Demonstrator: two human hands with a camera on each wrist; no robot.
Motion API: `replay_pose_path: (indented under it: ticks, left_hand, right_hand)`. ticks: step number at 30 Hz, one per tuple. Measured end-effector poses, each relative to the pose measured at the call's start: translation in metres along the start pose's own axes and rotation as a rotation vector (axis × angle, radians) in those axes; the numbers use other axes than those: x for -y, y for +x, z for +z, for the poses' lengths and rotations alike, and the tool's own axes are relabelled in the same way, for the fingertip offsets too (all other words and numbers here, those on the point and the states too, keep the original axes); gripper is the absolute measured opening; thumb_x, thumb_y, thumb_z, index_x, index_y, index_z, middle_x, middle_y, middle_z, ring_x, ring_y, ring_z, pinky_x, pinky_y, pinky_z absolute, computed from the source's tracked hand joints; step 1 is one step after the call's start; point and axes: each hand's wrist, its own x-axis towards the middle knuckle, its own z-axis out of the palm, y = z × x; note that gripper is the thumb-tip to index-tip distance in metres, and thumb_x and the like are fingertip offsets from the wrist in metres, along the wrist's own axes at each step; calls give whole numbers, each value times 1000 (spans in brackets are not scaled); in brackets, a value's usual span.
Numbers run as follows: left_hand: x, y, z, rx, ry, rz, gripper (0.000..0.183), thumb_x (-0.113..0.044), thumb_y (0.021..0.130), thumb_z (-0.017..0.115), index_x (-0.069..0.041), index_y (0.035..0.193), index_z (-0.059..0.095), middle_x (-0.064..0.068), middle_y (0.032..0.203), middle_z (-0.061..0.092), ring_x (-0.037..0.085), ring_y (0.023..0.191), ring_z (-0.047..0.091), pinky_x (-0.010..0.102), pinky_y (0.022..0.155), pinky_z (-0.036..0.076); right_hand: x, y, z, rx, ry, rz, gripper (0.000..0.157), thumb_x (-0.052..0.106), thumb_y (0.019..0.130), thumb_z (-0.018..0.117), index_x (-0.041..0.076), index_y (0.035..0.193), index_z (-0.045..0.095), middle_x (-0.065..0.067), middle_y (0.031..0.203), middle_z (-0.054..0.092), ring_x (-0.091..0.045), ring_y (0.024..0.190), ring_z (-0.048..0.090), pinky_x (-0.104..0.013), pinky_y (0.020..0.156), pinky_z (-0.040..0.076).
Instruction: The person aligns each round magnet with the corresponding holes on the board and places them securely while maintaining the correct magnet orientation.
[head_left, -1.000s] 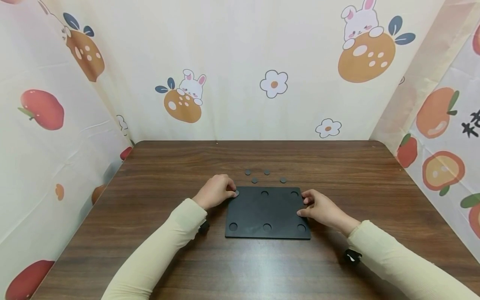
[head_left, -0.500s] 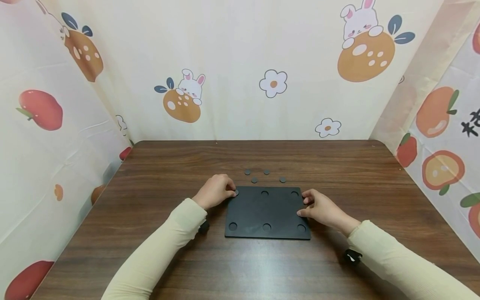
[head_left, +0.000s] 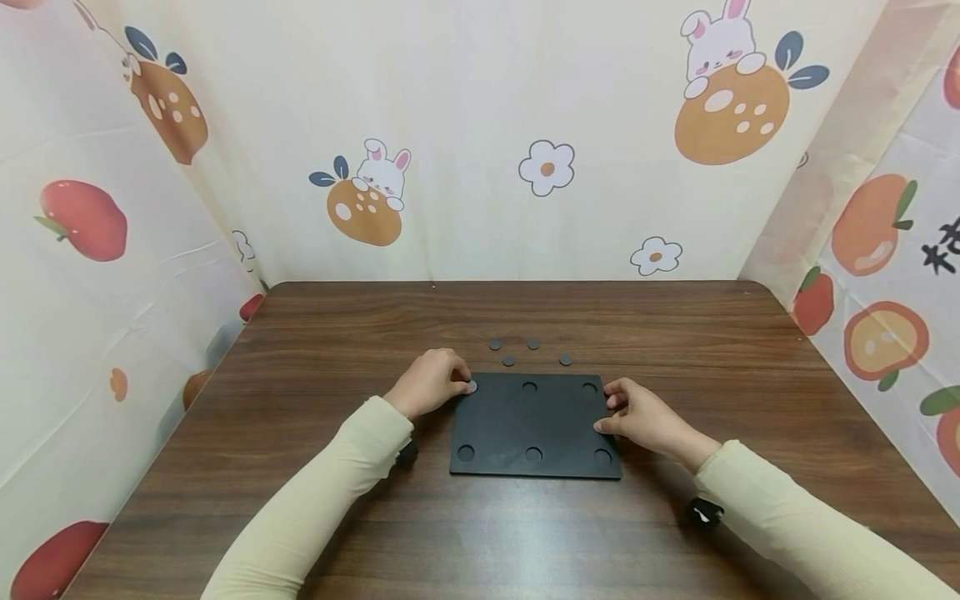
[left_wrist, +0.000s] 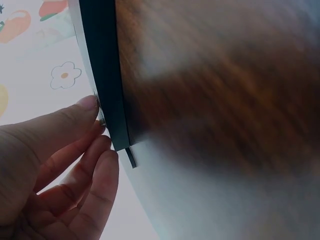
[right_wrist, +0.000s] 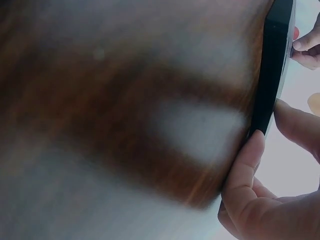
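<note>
A grey disc is pinched between thumb and fingers of the left hand at the far-left corner of the black board; whether it is seated in a recess or merely held over one cannot be told; the board is laid flat on the surface, long axis running from hand to hand; its right edge is gripped by the right hand, thumb placed on top, fingers against the side; five bare recesses are counted; four loose discs are seen just beyond the far edge, the leftmost pair being nearer the left fingers, the rightmost nearer the right.
</note>
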Motion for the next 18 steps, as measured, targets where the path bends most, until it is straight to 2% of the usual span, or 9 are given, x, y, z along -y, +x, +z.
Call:
replay_pose_path:
  ticks: [18]
  left_hand:
    - [2, 0, -2, 8, 1, -7, 13, -20, 85, 78, -13, 95, 76, -1, 91, 67, 13, 81, 59, 31, 75, 52]
  right_hand:
    - [-2, 2, 1, 1, -5, 3, 64, 20, 86, 76, -5, 135, 43, -13, 109, 50, -23, 93, 50, -33, 72, 44]
